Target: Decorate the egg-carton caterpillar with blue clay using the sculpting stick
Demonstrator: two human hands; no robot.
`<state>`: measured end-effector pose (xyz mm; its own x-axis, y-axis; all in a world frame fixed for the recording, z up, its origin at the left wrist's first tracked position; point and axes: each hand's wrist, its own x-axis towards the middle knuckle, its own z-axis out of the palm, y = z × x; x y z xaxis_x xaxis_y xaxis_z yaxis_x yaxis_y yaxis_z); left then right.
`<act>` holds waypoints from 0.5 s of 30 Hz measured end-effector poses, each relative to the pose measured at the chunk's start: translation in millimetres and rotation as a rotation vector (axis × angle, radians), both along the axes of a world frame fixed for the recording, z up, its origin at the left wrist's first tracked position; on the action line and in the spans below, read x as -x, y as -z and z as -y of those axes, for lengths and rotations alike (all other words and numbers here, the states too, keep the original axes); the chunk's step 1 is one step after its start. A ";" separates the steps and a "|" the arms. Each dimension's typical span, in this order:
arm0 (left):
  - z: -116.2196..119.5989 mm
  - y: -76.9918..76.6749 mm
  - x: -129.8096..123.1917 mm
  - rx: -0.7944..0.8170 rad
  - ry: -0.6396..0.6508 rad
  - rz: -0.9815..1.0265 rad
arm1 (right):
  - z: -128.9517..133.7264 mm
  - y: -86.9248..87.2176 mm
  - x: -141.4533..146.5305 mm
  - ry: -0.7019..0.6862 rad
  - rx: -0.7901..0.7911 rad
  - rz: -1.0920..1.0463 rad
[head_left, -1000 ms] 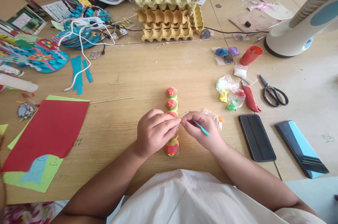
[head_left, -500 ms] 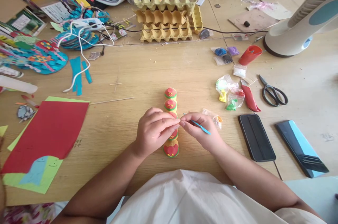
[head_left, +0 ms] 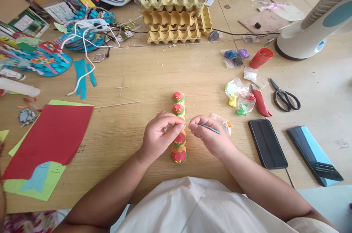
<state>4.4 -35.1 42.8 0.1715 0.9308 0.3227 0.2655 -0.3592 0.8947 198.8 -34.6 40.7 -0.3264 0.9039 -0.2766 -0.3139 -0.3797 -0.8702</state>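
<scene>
A row of egg-carton cups [head_left: 178,149] runs away from me on the table, each cup topped with red clay, yellow details and a green rim. Above its middle, my left hand [head_left: 162,134] pinches thumb and forefinger together; whatever lies between them is too small to make out. Just right of the row, my right hand [head_left: 207,136] is closed around a thin blue clay tool [head_left: 210,128], its flat end pointing right. A small gap separates the fingertips of both hands. The middle cup is partly hidden behind my left fingers.
Bagged clay [head_left: 242,97], a red cutter [head_left: 261,103], black scissors [head_left: 286,97] and two phones [head_left: 268,144] [head_left: 315,155] lie to the right. Red paper [head_left: 52,134] is at left. Egg cartons [head_left: 173,24] stand at the back, a white appliance [head_left: 305,31] at back right.
My fingertips, touching before, have come slightly apart. The blue tool has turned in my right hand and now shows its narrow edge.
</scene>
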 end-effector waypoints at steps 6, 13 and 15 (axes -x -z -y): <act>0.3 2.5 0.3 0.195 0.027 0.161 | -3.9 -1.3 0.1 0.025 0.052 -0.141; -0.5 3.6 -0.2 0.250 0.021 0.185 | -4.5 0.9 -0.2 0.051 0.008 -0.125; -0.8 3.0 -0.3 0.280 0.012 0.218 | -3.6 3.0 -0.8 0.046 0.014 -0.086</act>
